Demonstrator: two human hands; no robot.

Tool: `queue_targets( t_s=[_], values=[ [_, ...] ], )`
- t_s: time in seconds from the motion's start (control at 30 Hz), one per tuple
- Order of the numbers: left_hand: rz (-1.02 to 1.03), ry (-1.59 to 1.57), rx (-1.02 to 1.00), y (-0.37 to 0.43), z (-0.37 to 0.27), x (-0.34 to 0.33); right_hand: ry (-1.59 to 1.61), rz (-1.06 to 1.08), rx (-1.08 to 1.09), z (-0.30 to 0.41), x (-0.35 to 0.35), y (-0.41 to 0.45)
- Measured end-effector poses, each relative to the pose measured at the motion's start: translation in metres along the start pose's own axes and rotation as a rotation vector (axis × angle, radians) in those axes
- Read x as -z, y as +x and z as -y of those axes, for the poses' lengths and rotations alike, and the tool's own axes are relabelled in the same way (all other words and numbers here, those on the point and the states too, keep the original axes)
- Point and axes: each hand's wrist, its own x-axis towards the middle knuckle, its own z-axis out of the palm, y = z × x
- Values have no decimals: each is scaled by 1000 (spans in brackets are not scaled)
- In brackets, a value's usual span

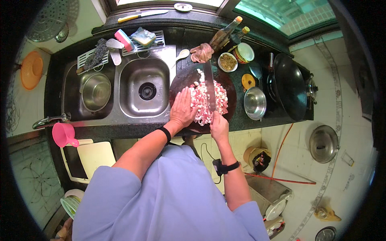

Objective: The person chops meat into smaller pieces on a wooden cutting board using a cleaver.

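Chopped pink and white meat (219, 104) lies in a heap on a dark round chopping board (181, 75). My right hand (219, 125) grips the handle of a cleaver (210, 87), whose long blade reaches away from me across the heap. Whether its edge touches the board cannot be seen. My left hand (183, 110) rests flat at the left side of the meat, fingers extended and thumb against the pieces. A few white bits sit apart near the board's far side. Just beyond the board's far edge lies a crumpled pinkish thing (202, 53).
Left of the board is a double steel sink (144, 64) holding a metal pot (96, 92). Bottles (224, 34), a bowl of brown minced food (227, 62), a steel bowl (255, 103) and a black wok (289, 87) stand to the right. A yellow-handled knife (141, 15) lies on the windowsill.
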Motion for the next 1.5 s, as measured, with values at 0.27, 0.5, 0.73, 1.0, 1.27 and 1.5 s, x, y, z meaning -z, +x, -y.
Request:
queue_targets(
  t_s=[0.27,0.5,0.73,1.0,1.27,1.5],
  values=[
    [-19,-16,-13,3,-2,1,69,27,14,-10,-7,-2],
    [-20,-31,-11,-2,1,2,71,44,-10,-15,-12,-8],
    [-38,-56,0,0,3,1,100,139,-224,27,5,-10],
    [-47,-67,-16,0,-1,1,16,113,-110,4,-10,-2],
    [-36,-45,-16,-1,2,1,93,87,-105,3,-1,-2],
    [-21,-39,-18,1,1,-1,22,76,-173,5,5,-1]
  ],
)
